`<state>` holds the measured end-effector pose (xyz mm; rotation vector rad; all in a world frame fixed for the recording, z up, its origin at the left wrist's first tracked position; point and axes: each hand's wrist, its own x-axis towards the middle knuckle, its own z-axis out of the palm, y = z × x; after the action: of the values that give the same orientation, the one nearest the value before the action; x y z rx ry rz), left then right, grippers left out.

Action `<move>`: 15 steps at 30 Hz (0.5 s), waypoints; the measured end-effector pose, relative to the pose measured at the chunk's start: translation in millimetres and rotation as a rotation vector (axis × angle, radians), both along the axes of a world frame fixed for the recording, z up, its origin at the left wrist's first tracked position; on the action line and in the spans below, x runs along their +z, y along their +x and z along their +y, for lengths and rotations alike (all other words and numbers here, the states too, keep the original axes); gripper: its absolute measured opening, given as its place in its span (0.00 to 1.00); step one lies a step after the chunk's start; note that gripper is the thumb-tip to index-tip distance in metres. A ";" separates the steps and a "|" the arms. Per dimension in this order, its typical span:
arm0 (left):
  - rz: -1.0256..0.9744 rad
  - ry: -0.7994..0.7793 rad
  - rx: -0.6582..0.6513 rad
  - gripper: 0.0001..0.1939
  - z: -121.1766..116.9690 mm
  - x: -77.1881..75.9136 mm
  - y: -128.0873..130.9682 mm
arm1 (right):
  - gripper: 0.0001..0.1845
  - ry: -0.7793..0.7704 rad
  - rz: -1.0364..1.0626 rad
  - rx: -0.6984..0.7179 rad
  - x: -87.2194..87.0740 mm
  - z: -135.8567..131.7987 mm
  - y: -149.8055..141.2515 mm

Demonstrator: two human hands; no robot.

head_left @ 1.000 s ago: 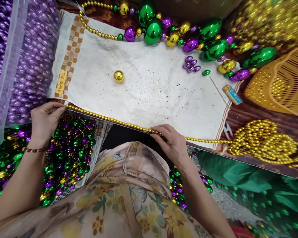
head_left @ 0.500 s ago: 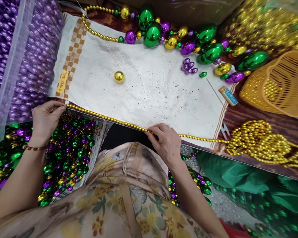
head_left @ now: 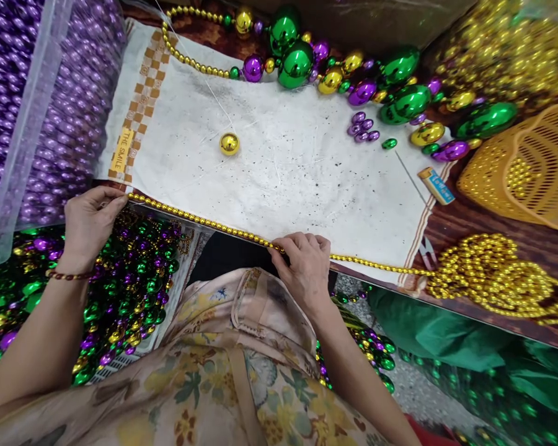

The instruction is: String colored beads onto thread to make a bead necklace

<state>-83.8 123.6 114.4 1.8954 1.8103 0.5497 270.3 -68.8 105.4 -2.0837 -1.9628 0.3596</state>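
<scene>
A long strand of small gold beads (head_left: 204,222) runs along the near edge of a white cloth (head_left: 288,167). My left hand (head_left: 90,222) pinches the strand's left end at the cloth's corner. My right hand (head_left: 304,266) is closed on the strand near the middle of the edge, fingers curled over it. To the right the strand runs on into a heap of gold beads (head_left: 493,275). A single gold ball (head_left: 229,144) lies on the cloth.
Large green, purple and gold balls (head_left: 353,77) line the cloth's far edge. Purple bead strands (head_left: 60,105) lie in a bag at left. A yellow basket (head_left: 525,170) stands at right. Mixed beads (head_left: 130,291) fill a bin below the table. A small blue-and-yellow box (head_left: 436,185) lies nearby.
My right hand has slid left along the gold strand, closer to my left hand. The left hand has stayed at the strand's end.
</scene>
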 end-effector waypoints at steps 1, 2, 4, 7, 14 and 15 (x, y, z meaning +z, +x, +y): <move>-0.002 -0.001 -0.002 0.13 0.0 -0.4 -0.3 | 0.08 0.001 0.021 -0.011 -1.3 -0.7 -0.1; -0.006 -0.003 -0.003 0.13 0.1 -0.8 -0.7 | 0.08 0.002 0.045 -0.021 -2.4 -1.6 0.0; -0.022 -0.004 -0.007 0.13 0.5 -1.9 -1.6 | 0.09 0.005 0.088 -0.035 -3.5 -3.1 0.5; -0.037 -0.004 -0.009 0.13 1.1 -2.5 -2.1 | 0.09 0.001 0.117 -0.045 -3.2 -3.3 0.8; -0.057 -0.039 0.016 0.11 1.0 1.5 3.8 | 0.10 -0.037 0.127 -0.078 0.1 1.3 -1.2; -0.061 -0.036 0.018 0.11 1.0 1.7 4.8 | 0.10 -0.039 0.118 -0.078 0.3 1.8 -1.4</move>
<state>-79.0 124.6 116.1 1.8202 1.7882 0.5712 268.9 -67.0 105.8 -2.1045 -1.8155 0.4967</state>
